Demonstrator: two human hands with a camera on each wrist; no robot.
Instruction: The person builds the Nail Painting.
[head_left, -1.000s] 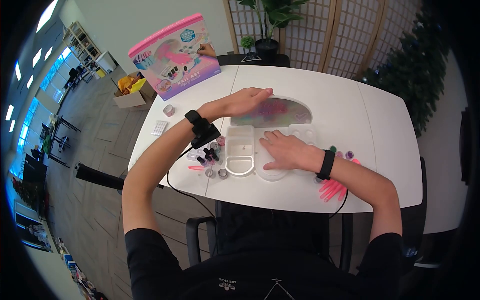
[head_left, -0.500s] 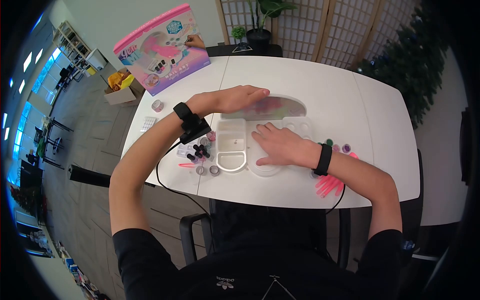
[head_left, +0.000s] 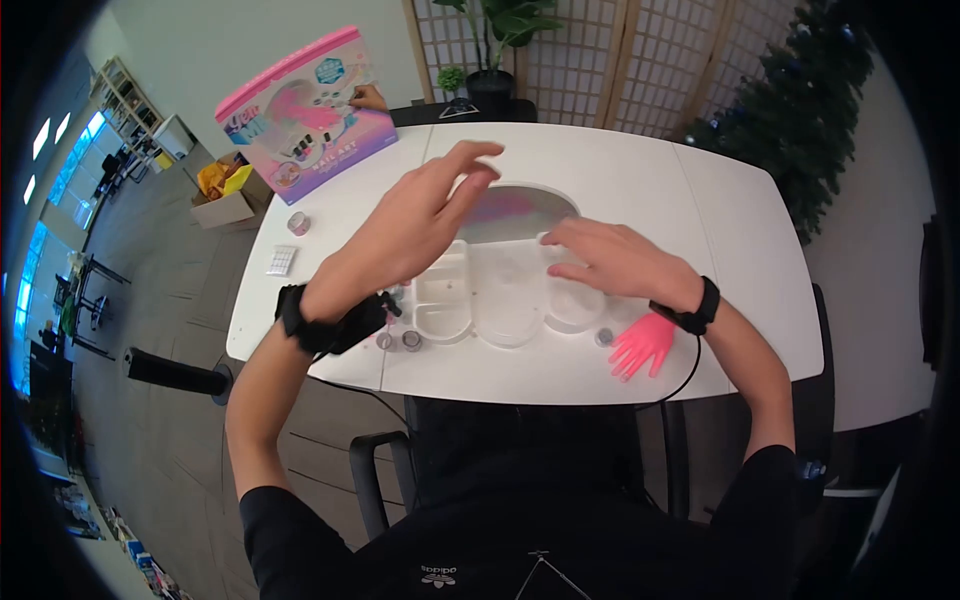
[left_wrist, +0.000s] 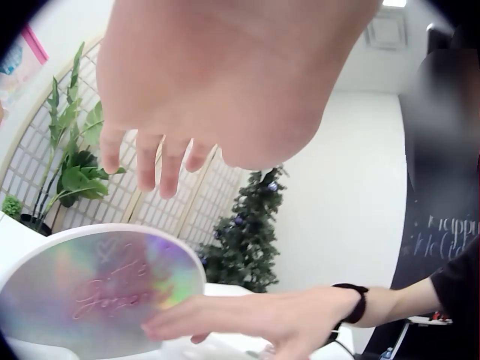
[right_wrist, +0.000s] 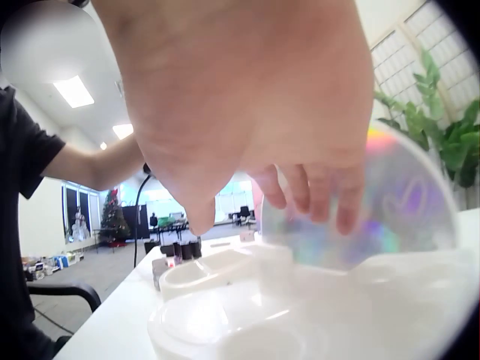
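The white tray (head_left: 508, 290) lies on the table, with compartments at its left, a flat middle and a round-welled right part. At its back stands an iridescent half-round panel (head_left: 530, 212), which the left wrist view shows with pink lettering (left_wrist: 124, 289). My left hand (head_left: 415, 215) is raised over the tray's left back corner, fingers extended, holding nothing. Above the right part hovers my right hand (head_left: 625, 258), its fingers slightly bent and empty. In the right wrist view that hand (right_wrist: 255, 112) hangs over the tray, clear of its surface.
A pink hand shape (head_left: 645, 343) and a small jar (head_left: 604, 337) are right of the tray. Small jars (head_left: 411, 340) and dark-capped bottles (right_wrist: 182, 250) stand left of it. A printed box (head_left: 310, 120) stands at the back left, near another jar (head_left: 298, 223) and a white packet (head_left: 282, 261).
My left hand has lifted from the panel's top edge and moved left. My right hand has risen off the tray's middle and shifted right. The head view has also shifted.
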